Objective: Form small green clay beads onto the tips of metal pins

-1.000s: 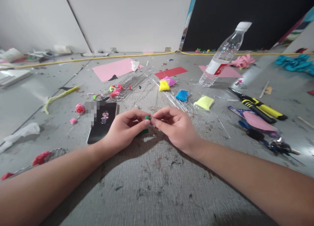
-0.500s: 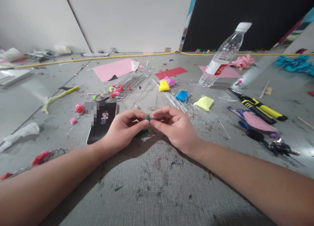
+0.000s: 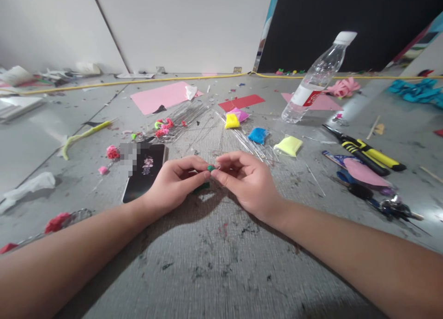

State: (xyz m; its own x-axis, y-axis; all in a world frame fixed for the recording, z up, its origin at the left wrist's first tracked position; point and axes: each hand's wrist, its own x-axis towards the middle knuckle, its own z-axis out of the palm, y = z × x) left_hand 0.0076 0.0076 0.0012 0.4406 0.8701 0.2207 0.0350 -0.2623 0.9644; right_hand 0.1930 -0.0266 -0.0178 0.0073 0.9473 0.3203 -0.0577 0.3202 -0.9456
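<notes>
Between the fingertips of both hands sits a small green lump of modelling clay (image 3: 210,168). My left hand (image 3: 178,176) pinches it from the left with thumb and forefinger. My right hand (image 3: 247,183) is closed in a pinch on its right side, where a thin wire end (image 3: 218,166) shows at the fingertips. Fingers partly cover the lump, so its full shape is hidden. Under my left fingers a dark green piece (image 3: 201,187) lies on the grey tabletop (image 3: 221,263). A phone (image 3: 147,171) with a lit screen lies just left of my left hand.
Beyond the hands lie clay packets in yellow (image 3: 231,121), blue (image 3: 258,135) and pale yellow (image 3: 289,146), beside many thin wires (image 3: 251,141). A plastic bottle (image 3: 313,79) leans at back right. Yellow-black pliers (image 3: 363,148) lie right; red clay flowers (image 3: 58,222) lie left.
The green lump has shifted or turned slightly to the right between my fingertips, and the wire end by my right fingers shows more. Both hands keep nearly the same place.
</notes>
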